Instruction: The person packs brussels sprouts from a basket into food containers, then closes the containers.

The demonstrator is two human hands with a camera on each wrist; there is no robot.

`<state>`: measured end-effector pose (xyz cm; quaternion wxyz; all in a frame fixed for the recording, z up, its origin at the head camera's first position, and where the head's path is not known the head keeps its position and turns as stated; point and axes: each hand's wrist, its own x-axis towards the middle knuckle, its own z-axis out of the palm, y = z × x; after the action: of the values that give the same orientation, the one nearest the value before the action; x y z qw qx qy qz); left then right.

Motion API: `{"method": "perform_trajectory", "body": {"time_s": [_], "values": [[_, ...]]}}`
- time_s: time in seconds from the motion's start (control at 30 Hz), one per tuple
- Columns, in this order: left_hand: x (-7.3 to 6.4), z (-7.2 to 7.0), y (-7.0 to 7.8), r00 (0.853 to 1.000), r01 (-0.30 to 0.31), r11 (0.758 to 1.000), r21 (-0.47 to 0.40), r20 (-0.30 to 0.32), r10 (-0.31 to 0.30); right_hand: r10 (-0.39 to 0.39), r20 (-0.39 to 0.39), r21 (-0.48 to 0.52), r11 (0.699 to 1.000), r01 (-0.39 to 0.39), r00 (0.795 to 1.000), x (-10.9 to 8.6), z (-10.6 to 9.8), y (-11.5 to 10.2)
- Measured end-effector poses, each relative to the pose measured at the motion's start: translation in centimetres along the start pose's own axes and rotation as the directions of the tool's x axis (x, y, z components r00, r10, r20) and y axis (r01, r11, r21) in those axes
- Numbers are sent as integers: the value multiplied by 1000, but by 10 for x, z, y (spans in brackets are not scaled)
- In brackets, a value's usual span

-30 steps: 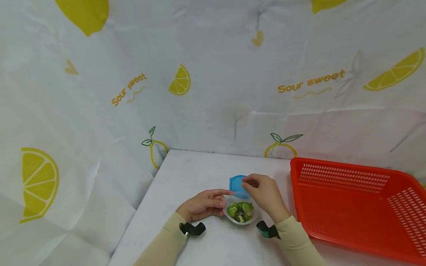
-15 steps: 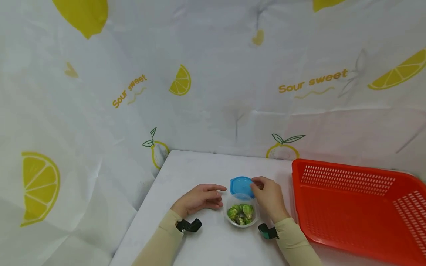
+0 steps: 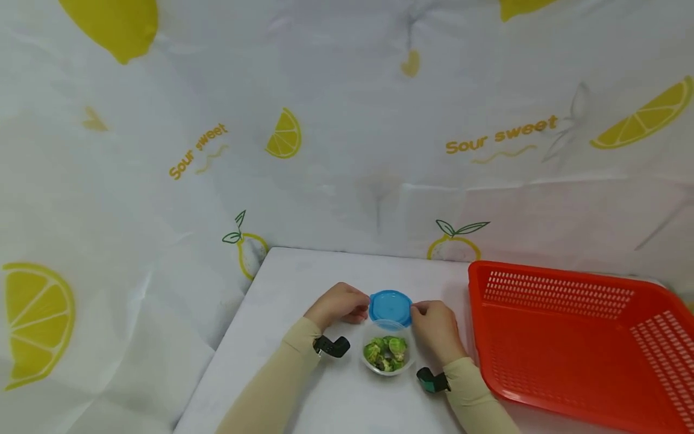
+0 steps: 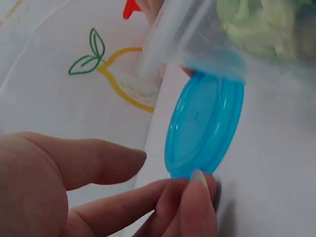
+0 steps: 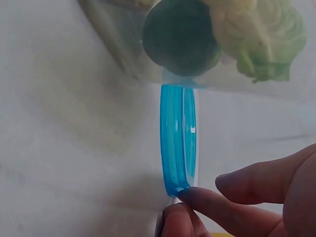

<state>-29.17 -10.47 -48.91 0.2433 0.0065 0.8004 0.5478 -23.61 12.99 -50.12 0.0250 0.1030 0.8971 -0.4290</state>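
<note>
A round blue plastic lid is just behind a clear bowl in the head view. Halved Brussels sprouts fill the bowl's bottom. My left hand holds the lid's left edge with curled fingertips. In the left wrist view its thumb stands apart from the lid. Opposite, my right hand holds the right edge between its fingers. The right wrist view shows the lid nearly edge-on at those fingertips, the thumb apart. The bowl's wall hides part of the lid in both wrist views.
A large red plastic basket with slotted walls stands at the right. The white tabletop meets a lemon-printed backdrop at the back and left. Black wrist cameras sit on both wrists.
My left hand has let go of the bowl's rim and moved to the lid's left edge. My right hand now holds the lid's right edge, and more of the lid shows.
</note>
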Motion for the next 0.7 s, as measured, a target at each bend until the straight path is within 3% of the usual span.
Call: {"method": "perform_trajectory", "body": {"time_s": [0.17, 0.4, 0.57, 0.7], "values": [[-1, 7, 7, 999, 30, 1000, 7, -44, -30, -24, -9, 13, 1000, 24, 1000, -2, -1, -2], [-5, 7, 7, 998, 38, 993, -110, -54, -44, -36, -19, 74, 997, 37, 999, -6, 1, -5], [-10, 3, 10, 998, -17, 990, -141, -69, 8, -13, -60, 121, 992, 21, 998, -9, -2, -11], [-18, -1, 17, 992, -106, 971, -214, -87, 89, -54, -169, 140, 987, 78, 984, -17, -7, -20]]}}
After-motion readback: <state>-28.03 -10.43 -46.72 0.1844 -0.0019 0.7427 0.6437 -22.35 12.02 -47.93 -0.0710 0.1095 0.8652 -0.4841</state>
